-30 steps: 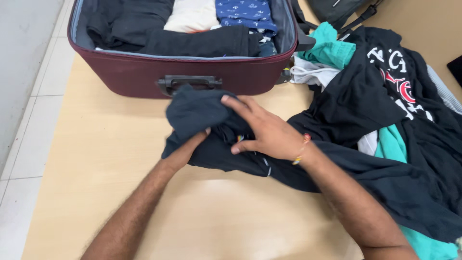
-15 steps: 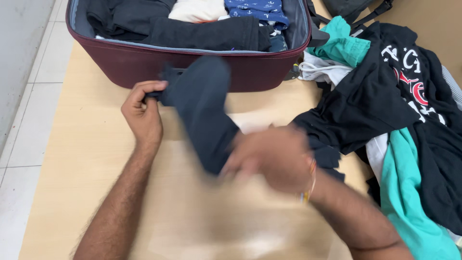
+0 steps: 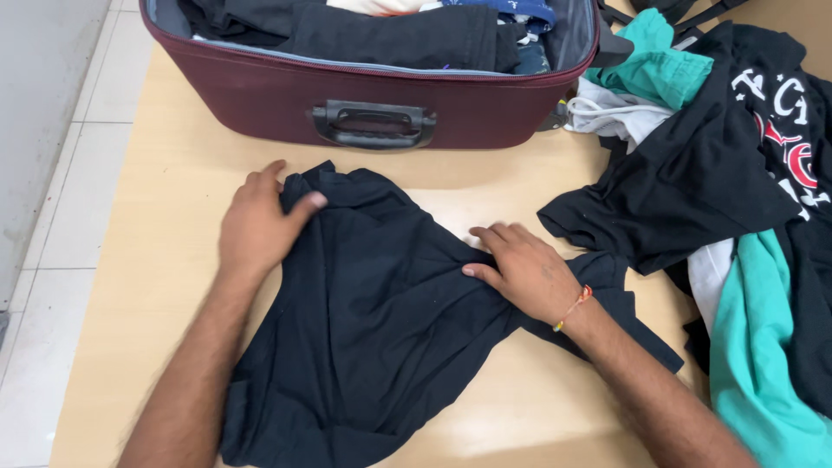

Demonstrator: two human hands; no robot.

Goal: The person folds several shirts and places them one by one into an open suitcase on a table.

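A dark navy garment lies spread and wrinkled on the light wooden table, in front of an open maroon suitcase. My left hand rests flat on the garment's upper left corner, fingers apart. My right hand, with a thread band at the wrist, presses on the garment's right side where the cloth bunches. Neither hand lifts the cloth.
The suitcase holds folded dark, white and blue clothes and has a black handle facing me. A heap of black, teal and white clothes covers the table's right side. Tiled floor runs along the left.
The garment was bunched and held up between both hands; now it lies spread flat on the table. My left hand moved to its top corner, my right to its right side.
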